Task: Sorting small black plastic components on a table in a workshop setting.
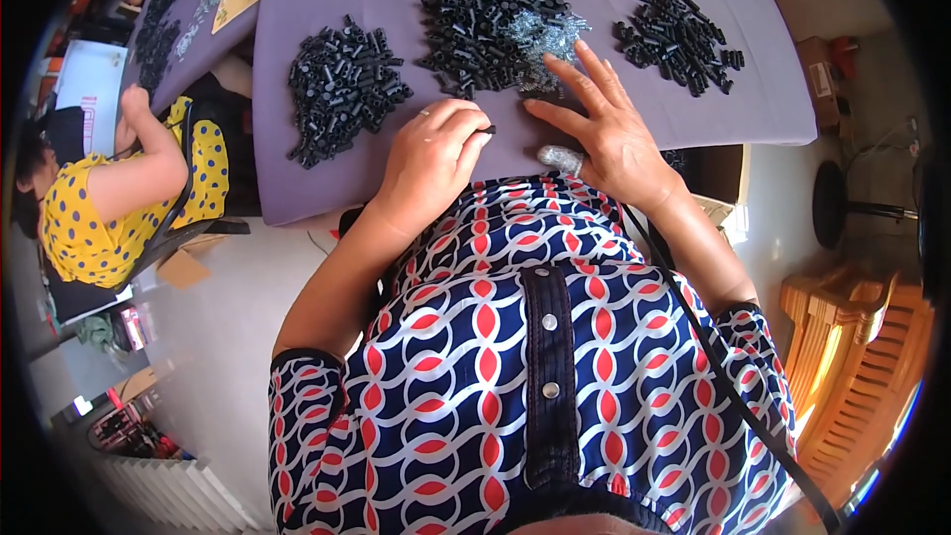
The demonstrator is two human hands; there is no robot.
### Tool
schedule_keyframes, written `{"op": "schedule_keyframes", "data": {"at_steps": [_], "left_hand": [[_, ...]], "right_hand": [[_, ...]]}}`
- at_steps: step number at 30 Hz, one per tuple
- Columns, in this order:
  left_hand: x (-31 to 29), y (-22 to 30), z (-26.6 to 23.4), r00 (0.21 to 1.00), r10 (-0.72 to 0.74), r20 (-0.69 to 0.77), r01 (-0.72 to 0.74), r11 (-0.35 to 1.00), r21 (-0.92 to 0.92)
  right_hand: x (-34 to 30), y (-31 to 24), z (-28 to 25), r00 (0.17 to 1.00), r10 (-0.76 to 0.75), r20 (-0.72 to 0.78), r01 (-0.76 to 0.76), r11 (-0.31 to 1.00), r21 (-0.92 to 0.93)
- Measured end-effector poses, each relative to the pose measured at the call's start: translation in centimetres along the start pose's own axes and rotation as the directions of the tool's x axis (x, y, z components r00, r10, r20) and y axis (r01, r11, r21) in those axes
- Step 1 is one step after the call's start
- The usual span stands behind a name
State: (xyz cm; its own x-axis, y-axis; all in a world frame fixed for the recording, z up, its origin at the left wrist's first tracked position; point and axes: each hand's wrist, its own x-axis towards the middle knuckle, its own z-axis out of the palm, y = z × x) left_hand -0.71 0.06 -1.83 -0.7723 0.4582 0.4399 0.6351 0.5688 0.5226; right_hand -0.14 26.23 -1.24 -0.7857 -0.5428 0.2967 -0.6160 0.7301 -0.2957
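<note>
My left hand (433, 147) is closed around a small black plastic piece (486, 130), whose end sticks out past the fingertips near the table's front edge. Fingers spread, my right hand (612, 134) reaches over a pile of small silvery springs (548, 37); its fingertips are at the pile's near side. A silvery wrap (561, 160) covers the right thumb. I cannot make out anything between the right fingers. The springs lie against a big heap of black plastic pieces (466, 15). Another heap of black tubular pieces (342, 89) lies at left, and a smaller heap (678, 42) at right.
A purple cloth (743, 89) covers the table. Below its right edge stands an open box (731, 173). At left, a person in yellow dotted clothing (119, 188) sits at another table with black pieces. A wooden bench (852, 357) stands at lower right.
</note>
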Motion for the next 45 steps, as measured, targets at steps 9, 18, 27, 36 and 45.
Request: {"op": "schedule_keyframes", "data": {"at_steps": [9,18,27,36,45], "left_hand": [[0.0,0.0,0.2,0.999,-0.051,-0.002,0.051,0.998,-0.047],[0.1,0.5,0.5,0.995,-0.09,0.031,0.091,0.995,-0.043],[0.8,1.1,0.2,0.992,-0.048,0.117,0.047,0.999,0.011],[1.4,1.2,0.6,0.968,-0.031,0.25,0.002,0.994,0.113],[1.3,1.1,0.3,0.97,-0.027,0.243,0.0,0.994,0.114]], "right_hand": [[1.9,-0.8,0.7,0.999,-0.032,0.018,0.032,0.999,0.011],[1.0,-0.3,0.3,0.998,-0.025,-0.052,0.028,0.998,0.054],[-0.2,0.0,-0.5,0.999,-0.009,-0.037,0.011,0.999,0.044],[-0.4,0.4,-0.8,0.995,0.024,-0.1,-0.02,0.999,0.039],[2.1,-0.7,1.0,0.997,-0.05,-0.059,0.053,0.998,0.037]]}}
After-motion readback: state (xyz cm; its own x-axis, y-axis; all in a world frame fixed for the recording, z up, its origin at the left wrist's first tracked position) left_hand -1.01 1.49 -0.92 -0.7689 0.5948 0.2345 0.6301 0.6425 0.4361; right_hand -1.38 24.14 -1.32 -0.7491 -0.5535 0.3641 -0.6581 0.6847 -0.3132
